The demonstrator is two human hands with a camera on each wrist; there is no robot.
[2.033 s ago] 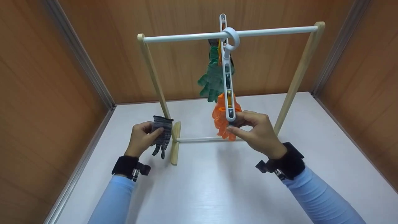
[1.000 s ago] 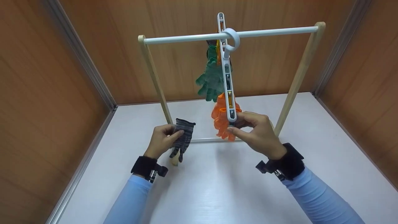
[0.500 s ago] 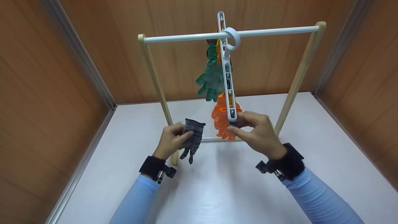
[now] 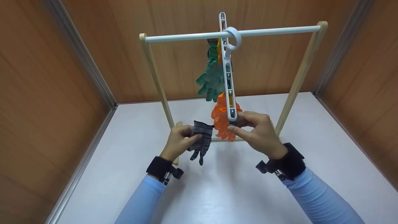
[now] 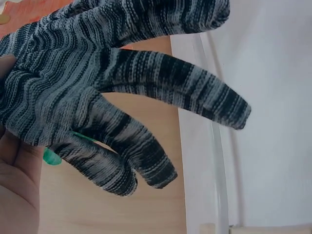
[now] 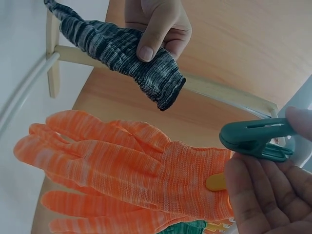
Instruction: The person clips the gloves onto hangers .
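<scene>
My left hand [image 4: 179, 140] pinched the grey striped knit glove [image 4: 200, 139] near its cuff, fingers dangling down, just left of the orange glove [image 4: 221, 121] that hung clipped on the white clip hanger [image 4: 228, 70]. My right hand [image 4: 256, 133] held the green clip [image 6: 254, 140] at the hanger's lower end between thumb and fingertips — whether its mouth gaped I could not tell. To do this well, I judged, the cuff edge should go squarely into a fully opened clip, the hanger kept steady on the white rail [image 4: 273, 31], the glove not released until the clip bit. A green glove [image 4: 212, 79] hung higher up. No writing or labels were readable anywhere.
</scene>
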